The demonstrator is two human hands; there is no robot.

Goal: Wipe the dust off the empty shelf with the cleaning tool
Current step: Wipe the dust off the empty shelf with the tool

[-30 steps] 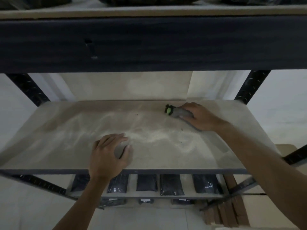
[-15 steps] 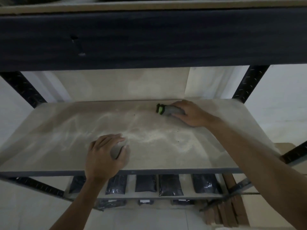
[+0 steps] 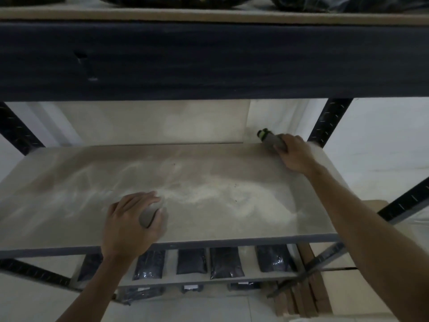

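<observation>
A single head-worn wide-angle view looks forward and down, from close in front of a rack. The dusty shelf [image 3: 209, 187] fills the middle, its near edge low in frame, with both forearms reaching in from below. A dark crossbeam [image 3: 209, 61] spans the top, and lower shelving shows beneath.
</observation>
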